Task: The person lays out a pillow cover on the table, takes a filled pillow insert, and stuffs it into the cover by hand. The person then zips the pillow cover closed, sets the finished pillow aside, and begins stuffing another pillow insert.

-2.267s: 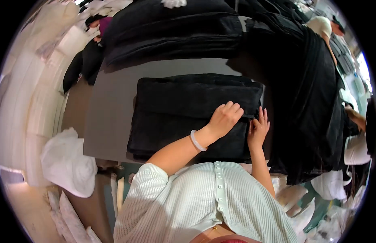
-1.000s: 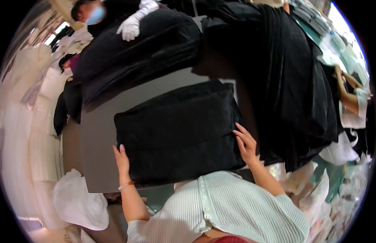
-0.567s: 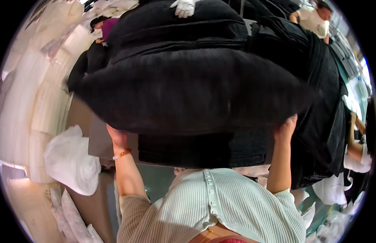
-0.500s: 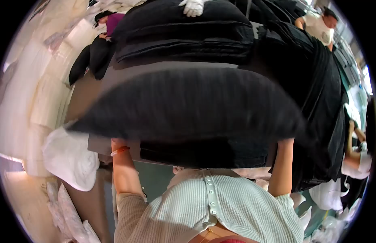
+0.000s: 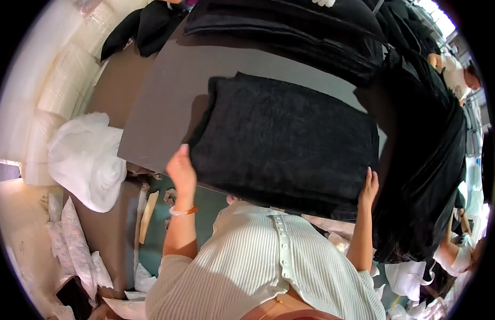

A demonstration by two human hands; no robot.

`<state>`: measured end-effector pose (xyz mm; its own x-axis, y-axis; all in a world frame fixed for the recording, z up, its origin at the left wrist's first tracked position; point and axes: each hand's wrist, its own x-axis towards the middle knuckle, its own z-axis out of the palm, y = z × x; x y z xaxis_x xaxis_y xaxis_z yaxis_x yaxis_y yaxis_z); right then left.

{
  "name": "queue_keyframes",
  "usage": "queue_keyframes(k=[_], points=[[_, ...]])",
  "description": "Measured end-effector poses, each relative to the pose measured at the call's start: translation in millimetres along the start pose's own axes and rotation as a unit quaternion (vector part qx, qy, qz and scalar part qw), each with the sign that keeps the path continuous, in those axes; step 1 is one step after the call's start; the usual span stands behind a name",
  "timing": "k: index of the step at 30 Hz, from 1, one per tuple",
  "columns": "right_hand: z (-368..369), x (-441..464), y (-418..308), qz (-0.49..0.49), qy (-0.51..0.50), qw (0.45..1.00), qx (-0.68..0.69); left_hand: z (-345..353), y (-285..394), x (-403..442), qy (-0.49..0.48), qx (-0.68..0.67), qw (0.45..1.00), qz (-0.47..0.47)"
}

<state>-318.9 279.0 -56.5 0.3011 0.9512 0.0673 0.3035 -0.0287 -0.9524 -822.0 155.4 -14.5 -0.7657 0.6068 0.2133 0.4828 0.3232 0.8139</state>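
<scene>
A black cloth [image 5: 290,138] lies nearly flat on top of other folded black cloth, at the front of the grey table [image 5: 157,101]. Its left side curves up a little and casts a shadow on the table. My left hand [image 5: 182,168], with a bracelet at the wrist, is closed at the cloth's near left corner. At the near right corner my right hand [image 5: 368,188] has its fingers close together on the cloth's edge. The undersides of both grips are hidden.
A stack of black cloths [image 5: 290,32] lies at the table's far side, with a white-gloved hand [image 5: 324,2] on it. Black fabric [image 5: 423,160] hangs at the right. White bundled material [image 5: 87,160] is at the left. Other people work at the right edge.
The black cloth, raised and billowing half a second ago, has come down onto the folded cloth beneath. Both hands came into view at its near corners. The view has turned.
</scene>
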Motion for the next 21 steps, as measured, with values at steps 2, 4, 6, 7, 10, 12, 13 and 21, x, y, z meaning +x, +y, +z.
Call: queue_keyframes(k=[2,4,6,7,10,12,13,21], points=[[8.1,-22.3,-7.2,-0.06,-0.008,0.988,-0.144,-13.6,-49.0,3.9,0.002,0.032,0.999,-0.022],[19.4,-39.3,30.2,-0.048,0.01,0.961,-0.272,24.5,-143.8,2.6,-0.029,0.146,0.979,0.137],[5.8,-39.6,21.1,-0.064,0.015,0.946,-0.317,14.5,-135.6,12.6,0.042,0.264,0.952,0.153],[-5.9,-30.0,-14.2,-0.034,0.017,0.946,-0.321,-7.6,-91.1,31.5,0.012,0.069,0.996,-0.046],[-57.8,17.0,-121.1,-0.206,0.141,0.941,-0.227,-71.7,-11.6,101.4,0.114,0.119,0.951,0.263],[-54.6,10.1,-218.1,-0.394,0.276,0.845,-0.234,-85.6,127.4,88.4,0.277,0.11,0.902,0.313],[-42.8,-0.7,-247.2,-0.464,0.343,0.774,-0.262,-68.6,148.6,69.4,0.258,0.005,0.931,0.256],[103.8,4.2,-79.0,-0.345,-0.191,0.829,-0.396,129.7,100.8,-18.9,-0.243,0.209,0.823,0.468]])
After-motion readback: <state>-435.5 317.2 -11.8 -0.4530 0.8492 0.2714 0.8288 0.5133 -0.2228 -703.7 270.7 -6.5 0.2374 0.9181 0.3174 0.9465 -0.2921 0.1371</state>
